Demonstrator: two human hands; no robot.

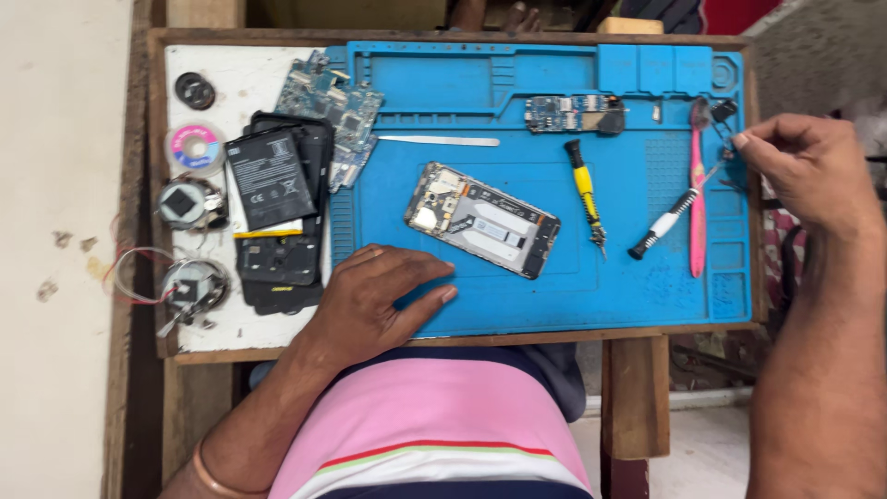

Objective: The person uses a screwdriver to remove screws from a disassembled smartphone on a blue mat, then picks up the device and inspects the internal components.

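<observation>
My right hand (813,171) pinches tweezers (719,164) at frame right; left hand (379,300) rests flat, released, below the opened phone (482,220). I judge picking next.

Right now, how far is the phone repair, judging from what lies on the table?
Done: the opened phone lies on the blue mat, and its battery and a circuit board lie apart at the left. In hand: the right hand pinches a small part at the mat's right edge; the left hand rests flat. Left: screwdrivers lie unused, and the phone is not reassembled.
</observation>
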